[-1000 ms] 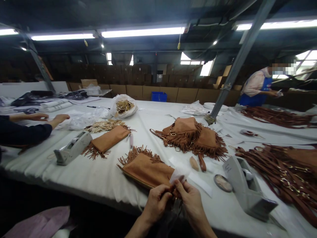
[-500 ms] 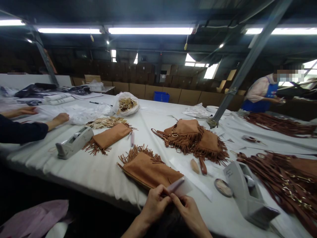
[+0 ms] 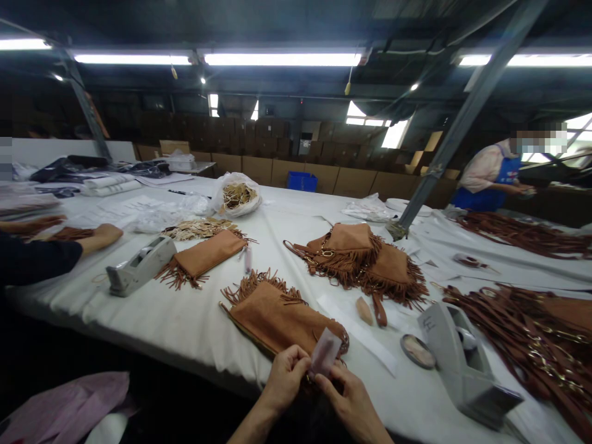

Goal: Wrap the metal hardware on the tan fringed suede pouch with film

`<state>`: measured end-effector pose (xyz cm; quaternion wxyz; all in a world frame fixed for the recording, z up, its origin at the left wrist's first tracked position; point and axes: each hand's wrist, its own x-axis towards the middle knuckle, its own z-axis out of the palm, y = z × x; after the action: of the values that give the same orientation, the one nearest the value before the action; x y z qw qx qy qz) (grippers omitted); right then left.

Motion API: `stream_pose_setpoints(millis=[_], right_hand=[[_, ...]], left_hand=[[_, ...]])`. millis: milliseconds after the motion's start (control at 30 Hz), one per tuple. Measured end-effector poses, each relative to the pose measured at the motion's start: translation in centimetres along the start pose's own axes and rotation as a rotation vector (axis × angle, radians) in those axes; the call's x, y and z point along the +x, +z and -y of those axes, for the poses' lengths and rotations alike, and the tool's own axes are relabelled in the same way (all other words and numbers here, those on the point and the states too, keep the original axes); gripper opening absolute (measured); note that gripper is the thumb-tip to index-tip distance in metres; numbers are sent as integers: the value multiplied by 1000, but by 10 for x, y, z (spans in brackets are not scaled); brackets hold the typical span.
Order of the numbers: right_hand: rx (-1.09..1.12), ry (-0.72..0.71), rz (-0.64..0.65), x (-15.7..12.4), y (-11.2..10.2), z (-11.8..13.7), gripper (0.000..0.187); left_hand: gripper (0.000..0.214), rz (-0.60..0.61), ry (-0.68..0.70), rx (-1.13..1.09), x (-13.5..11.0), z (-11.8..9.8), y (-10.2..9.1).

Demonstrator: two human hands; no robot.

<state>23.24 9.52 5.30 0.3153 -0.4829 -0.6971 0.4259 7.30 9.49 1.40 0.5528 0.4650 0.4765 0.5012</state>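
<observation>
A tan suede fringed bag [image 3: 277, 314] lies on the table's front edge, its zip side towards me. At its right end, both of my hands come together around a small, thin, translucent paper slip [image 3: 325, 353] that stands up between them. My left hand [image 3: 284, 376] is closed, thumb and forefinger pinched at the slip's lower left edge. The slip's lower right side is pinched by my right hand [image 3: 349, 391], its fingers curled. A small glint of metal shows below the fingertips; what it belongs to is hidden.
Tape dispensers stand at right [image 3: 467, 357] and left [image 3: 141, 265]. Another fringed bag [image 3: 208, 253] lies left; stacked bags [image 3: 351, 237] lie behind. Brown straps with metal clips [image 3: 531, 339] fill the right. A co-worker's hands [image 3: 104, 237] work at far left; a person in a blue apron [image 3: 490, 179] stands back right.
The paper slip has swung from lying slanted to the right to standing upright. The bag's right end is more exposed. The co-worker's hands at left now have a brown fringed piece between them.
</observation>
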Motion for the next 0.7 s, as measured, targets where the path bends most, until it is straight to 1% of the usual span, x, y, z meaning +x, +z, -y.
stream_pose_setpoints(millis=[33, 133, 200, 267, 367, 467, 567, 633, 700], right_hand=[[64, 24, 7, 1, -2, 0, 33], [275, 103, -1, 7, -8, -4, 47], [371, 168, 14, 12, -9, -10, 52], [422, 220, 52, 18, -6, -15, 53], [470, 235, 80, 22, 0, -17, 47], [502, 246, 80, 22, 5, -13, 45], [493, 240, 82, 22, 6, -8, 45], [477, 224, 61, 21, 6, -5, 42], [469, 220, 42, 21, 6, -6, 41]], left_hand=[[22, -15, 40, 46, -1, 0, 1], [21, -38, 145, 193, -6, 1, 2], [21, -44, 200, 277, -9, 0, 3], [21, -32, 249, 335, -10, 0, 2], [19, -17, 282, 350, -11, 1, 1], [17, -44, 251, 316, -9, 3, -2], [21, -50, 198, 260, -7, 4, -4], [22, -16, 140, 156, -6, 2, -4], [25, 49, 67, 33, -5, 0, -3]])
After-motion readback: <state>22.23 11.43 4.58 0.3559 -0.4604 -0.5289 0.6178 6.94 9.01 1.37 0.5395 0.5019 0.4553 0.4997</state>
